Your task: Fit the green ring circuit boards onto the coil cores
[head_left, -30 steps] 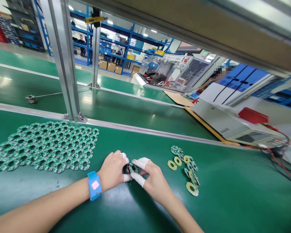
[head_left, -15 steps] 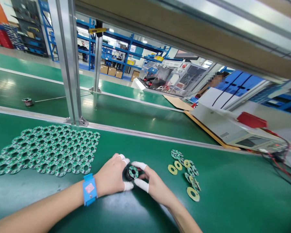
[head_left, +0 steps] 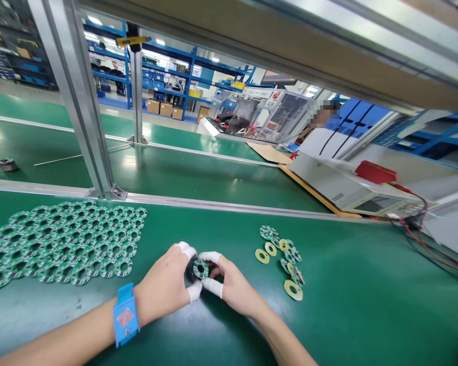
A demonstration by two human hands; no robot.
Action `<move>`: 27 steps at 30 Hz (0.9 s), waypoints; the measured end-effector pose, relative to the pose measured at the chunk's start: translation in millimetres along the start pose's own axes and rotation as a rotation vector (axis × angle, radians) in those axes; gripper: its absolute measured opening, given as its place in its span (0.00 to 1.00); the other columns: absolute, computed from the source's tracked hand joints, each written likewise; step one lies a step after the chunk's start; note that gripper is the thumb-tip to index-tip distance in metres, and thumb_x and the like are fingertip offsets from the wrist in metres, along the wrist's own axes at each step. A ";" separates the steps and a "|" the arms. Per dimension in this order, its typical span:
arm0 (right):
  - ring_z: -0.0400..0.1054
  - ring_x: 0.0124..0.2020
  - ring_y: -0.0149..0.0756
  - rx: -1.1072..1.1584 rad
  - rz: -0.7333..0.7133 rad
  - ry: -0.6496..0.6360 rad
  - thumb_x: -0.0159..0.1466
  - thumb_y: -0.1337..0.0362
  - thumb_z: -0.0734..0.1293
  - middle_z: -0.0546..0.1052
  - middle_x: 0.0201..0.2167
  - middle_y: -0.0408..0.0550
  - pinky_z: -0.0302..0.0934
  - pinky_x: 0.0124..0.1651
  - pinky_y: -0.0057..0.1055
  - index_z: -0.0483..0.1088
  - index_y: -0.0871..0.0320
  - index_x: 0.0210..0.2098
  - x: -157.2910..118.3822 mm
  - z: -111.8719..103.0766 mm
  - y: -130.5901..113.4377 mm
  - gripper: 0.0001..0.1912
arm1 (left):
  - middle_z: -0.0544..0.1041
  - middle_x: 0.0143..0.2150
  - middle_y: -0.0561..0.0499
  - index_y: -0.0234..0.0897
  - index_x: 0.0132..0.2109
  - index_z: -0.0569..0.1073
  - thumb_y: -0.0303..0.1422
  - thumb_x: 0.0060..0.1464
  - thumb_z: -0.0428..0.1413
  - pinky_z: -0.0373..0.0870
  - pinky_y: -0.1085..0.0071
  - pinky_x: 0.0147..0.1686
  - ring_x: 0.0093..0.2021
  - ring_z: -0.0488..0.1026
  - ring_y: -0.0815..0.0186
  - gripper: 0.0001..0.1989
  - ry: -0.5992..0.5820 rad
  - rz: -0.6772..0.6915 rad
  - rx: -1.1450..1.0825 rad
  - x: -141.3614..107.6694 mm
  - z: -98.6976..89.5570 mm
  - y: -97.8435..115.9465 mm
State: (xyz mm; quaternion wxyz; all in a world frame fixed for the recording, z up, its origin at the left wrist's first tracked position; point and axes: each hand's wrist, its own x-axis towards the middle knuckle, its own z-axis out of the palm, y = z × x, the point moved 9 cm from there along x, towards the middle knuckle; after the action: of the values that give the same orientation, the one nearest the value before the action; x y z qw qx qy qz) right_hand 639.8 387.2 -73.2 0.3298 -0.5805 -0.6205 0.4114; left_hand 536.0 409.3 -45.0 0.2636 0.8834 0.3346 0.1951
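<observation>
A small dark cylindrical part with a green ring-shaped circuit board on its end sits between my hands, above the green work surface. My left hand, with white fingertip covers and a blue wrist strap, is closed round its left side. From the right, my right hand pinches the ring board's edge between covered thumb and fingers. Many ring boards lie in rows at the left. On the right is a loose group of ring boards and yellow rings.
A metal upright stands on the rail behind the ring boards. Another cylindrical part lies beyond the rail at far left. Back right are a grey instrument, red and black cables and a person.
The whole view has shifted, so the bench items appear further left. Both hands stay round the dark part, with the right fingers a little closer against its ring board.
</observation>
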 end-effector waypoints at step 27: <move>0.67 0.35 0.36 -0.122 -0.013 0.201 0.50 0.71 0.66 0.69 0.34 0.46 0.67 0.31 0.29 0.67 0.57 0.36 -3.7 -1.4 -9.1 0.13 | 0.71 0.43 0.47 0.36 0.44 0.72 0.28 0.44 0.61 0.67 0.66 0.45 0.44 0.67 0.60 0.17 -0.092 0.015 -0.028 3.9 6.0 -5.0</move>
State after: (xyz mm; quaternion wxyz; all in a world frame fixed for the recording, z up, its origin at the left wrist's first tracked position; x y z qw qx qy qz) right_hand 637.3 383.8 -64.2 0.3570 -0.6338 -0.6120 0.3103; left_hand 539.4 413.1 -52.1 0.2897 0.8901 0.3128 0.1608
